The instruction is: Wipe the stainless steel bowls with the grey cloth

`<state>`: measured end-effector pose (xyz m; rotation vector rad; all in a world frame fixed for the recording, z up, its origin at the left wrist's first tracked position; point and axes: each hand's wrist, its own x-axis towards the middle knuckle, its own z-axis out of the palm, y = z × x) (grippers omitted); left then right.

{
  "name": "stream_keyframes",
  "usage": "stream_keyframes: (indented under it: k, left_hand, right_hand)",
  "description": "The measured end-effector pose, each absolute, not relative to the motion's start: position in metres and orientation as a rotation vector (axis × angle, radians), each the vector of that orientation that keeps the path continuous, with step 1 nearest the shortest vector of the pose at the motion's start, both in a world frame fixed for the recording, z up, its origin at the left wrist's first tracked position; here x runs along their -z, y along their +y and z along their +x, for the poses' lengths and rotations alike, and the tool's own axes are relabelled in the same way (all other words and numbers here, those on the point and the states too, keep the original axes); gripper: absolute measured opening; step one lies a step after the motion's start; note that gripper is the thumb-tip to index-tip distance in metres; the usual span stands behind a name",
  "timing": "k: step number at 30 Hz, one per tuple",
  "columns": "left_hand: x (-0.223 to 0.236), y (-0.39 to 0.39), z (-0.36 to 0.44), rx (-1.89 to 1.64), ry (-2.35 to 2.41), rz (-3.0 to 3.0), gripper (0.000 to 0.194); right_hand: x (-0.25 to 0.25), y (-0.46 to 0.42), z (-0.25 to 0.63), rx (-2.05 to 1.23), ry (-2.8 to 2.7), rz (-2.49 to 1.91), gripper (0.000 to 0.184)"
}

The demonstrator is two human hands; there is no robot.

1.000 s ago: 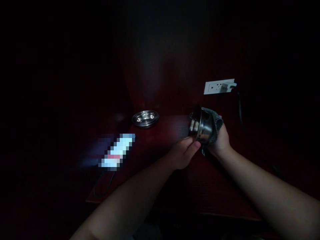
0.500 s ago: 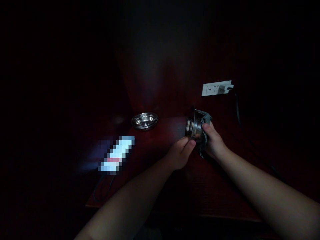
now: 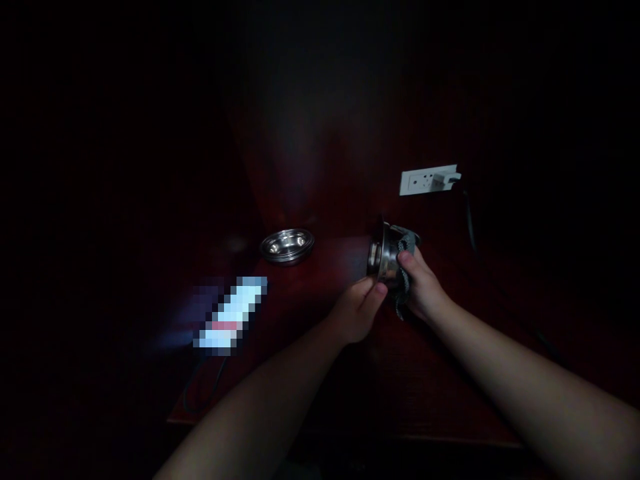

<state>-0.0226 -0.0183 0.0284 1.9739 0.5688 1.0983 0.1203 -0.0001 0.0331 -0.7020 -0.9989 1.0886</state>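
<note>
The scene is very dark. My left hand pinches the lower rim of a small steel bowl, which is tipped on its side above a dark red wooden table. My right hand is closed on a grey cloth and presses it against the bowl's right side, thumb on the metal. Most of the cloth is hidden behind the bowl and hand.
A second steel bowl rests on the table to the left. A lit, blurred-out screen lies at the left edge with a cable under it. A white wall socket with a plug and dark cord sits behind.
The bowl and both hands have drifted a little left. My right hand has come round from behind the bowl, so its thumb now lies over the cloth on the bowl's side.
</note>
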Motion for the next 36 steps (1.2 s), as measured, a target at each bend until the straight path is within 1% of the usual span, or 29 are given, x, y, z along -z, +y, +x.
stream_keyframes:
  k: [9,16,24,27,31,36]
  left_hand:
    - [-0.029,-0.019,-0.022,-1.101,0.563,1.948,0.048]
    - [-0.029,-0.018,-0.023,-1.068,0.592,1.962,0.049]
    - [-0.027,-0.017,-0.022,-1.073,0.582,1.913,0.050]
    - [-0.026,-0.016,-0.022,-1.052,0.590,1.884,0.050]
    - [-0.026,-0.014,-0.022,-1.041,0.584,1.854,0.051]
    - [-0.028,-0.014,-0.022,-1.019,0.626,1.863,0.052]
  right_hand:
    - [-0.029,0.002,0.122,-1.071,-1.022,-0.717,0.044]
    - [-0.021,0.008,0.125,-0.947,-1.089,-0.760,0.046]
    - [-0.024,0.004,0.125,-0.845,-1.177,-0.769,0.045]
    - [-0.026,0.004,0.124,-0.809,-1.197,-0.797,0.049]
    - [-0.028,0.004,0.124,-0.780,-1.243,-0.798,0.063]
    - [-0.030,0.001,0.123,-0.643,-1.353,-0.804,0.073]
